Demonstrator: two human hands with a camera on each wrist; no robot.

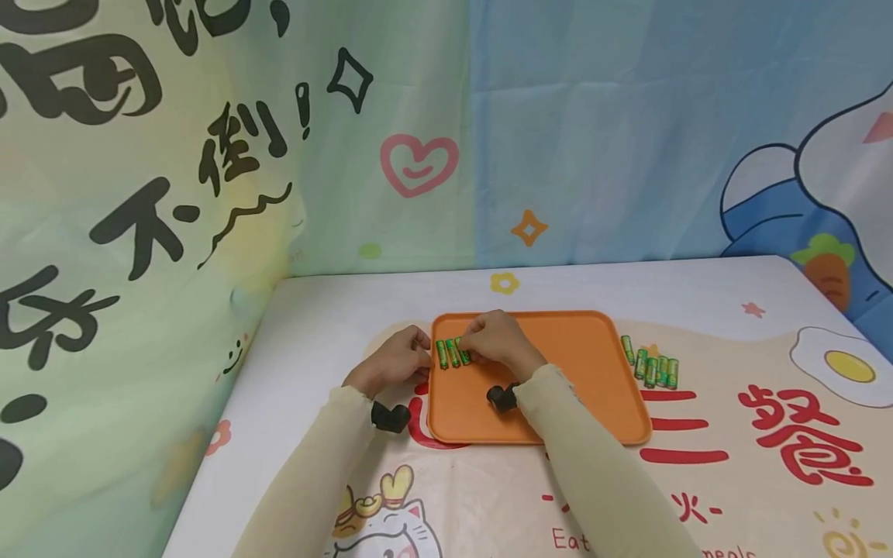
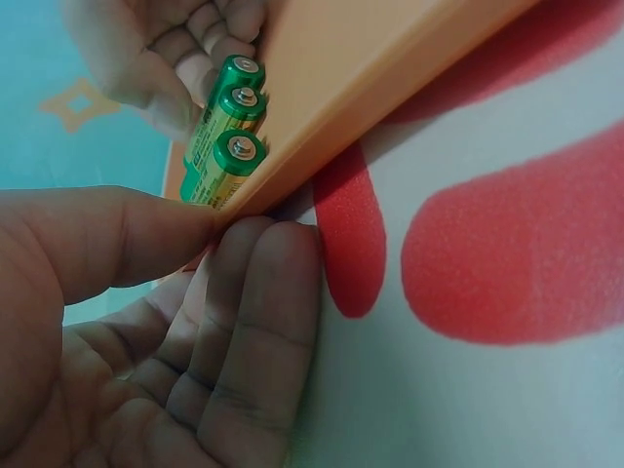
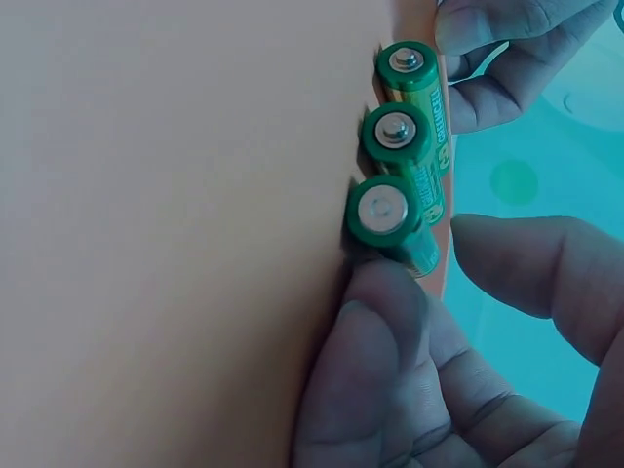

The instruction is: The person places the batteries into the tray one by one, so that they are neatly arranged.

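Observation:
Three green batteries [image 1: 453,353] lie side by side on the left end of an orange tray [image 1: 558,341]. My left hand [image 1: 396,360] pinches the tray's left rim; in the left wrist view its thumb [image 2: 117,234] is above the edge and the fingers lie against the outer side. My right hand [image 1: 498,341] is over the tray at the rightmost of the three. In the right wrist view, a fingertip touches that battery [image 3: 385,213], which shows a flat end, while the thumb [image 3: 517,258] stands apart from it. The other two show raised button ends.
Several more green batteries [image 1: 652,368] lie on the printed tablecloth [image 1: 698,310] just right of the tray. A printed curtain [image 1: 593,116] hangs behind the table. Each wrist wears a black camera mount [image 1: 391,417].

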